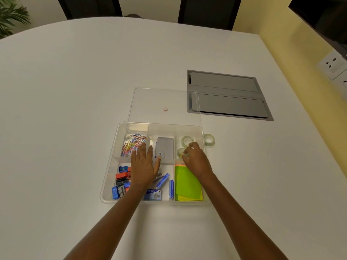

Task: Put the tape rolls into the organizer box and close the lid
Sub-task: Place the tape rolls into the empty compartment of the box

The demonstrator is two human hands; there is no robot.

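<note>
The clear organizer box [110, 166] lies open on the white table, its clear lid [163, 102] flat on the table just behind it. One clear tape roll [186, 140] rests in the far right compartment. My right hand [195, 160] is over that compartment with its fingers closed on a second tape roll [180, 152]. A third tape roll [209, 139] lies on the table outside the box's right wall. My left hand [143, 164] hovers flat and open over the middle of the box, holding nothing.
Inside the box are coloured paper clips [131, 144], a grey card box [164, 150], sharpeners [121, 180], staple boxes [163, 180] and green sticky notes [187, 182]. A grey cable hatch [227, 94] is set into the table at back right. Wall sockets [333, 67] sit far right.
</note>
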